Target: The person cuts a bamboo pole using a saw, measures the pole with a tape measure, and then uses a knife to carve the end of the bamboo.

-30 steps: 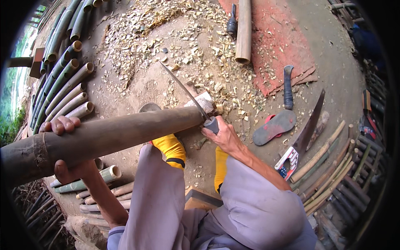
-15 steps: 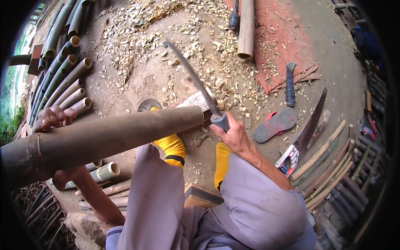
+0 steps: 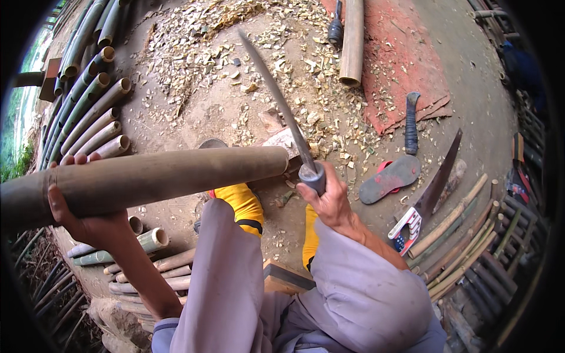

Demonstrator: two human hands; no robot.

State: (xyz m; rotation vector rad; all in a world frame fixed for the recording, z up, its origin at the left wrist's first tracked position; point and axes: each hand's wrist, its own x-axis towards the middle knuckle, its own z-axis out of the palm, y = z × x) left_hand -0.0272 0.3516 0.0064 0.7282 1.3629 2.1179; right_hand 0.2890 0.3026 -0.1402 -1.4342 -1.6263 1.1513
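Observation:
A thick brown bamboo pole (image 3: 176, 176) lies across in front of me, its far end above a pale block (image 3: 282, 140) on the ground. My left hand (image 3: 88, 217) grips the pole from below near a node, with fingertips showing over the top edge. In my right hand (image 3: 329, 197) is the grey handle of a long machete (image 3: 273, 94), fingers wrapped round it. Its blade points up and away to the left, just beyond the pole's end and apart from the hand-held part.
Bamboo poles (image 3: 106, 112) are stacked at left, more (image 3: 154, 240) beside my left leg. Wood chips (image 3: 206, 53) cover the ground. At right lie a sandal (image 3: 389, 179), a dark-handled tool (image 3: 411, 123), a handsaw (image 3: 432, 194), a red mat (image 3: 406, 59) and bamboo sticks (image 3: 453, 229).
My left hand has shifted its hold, now cupping the pole from below with the thumb side up. The pole's near end has risen and lies more level. The machete's blade has swung more upright.

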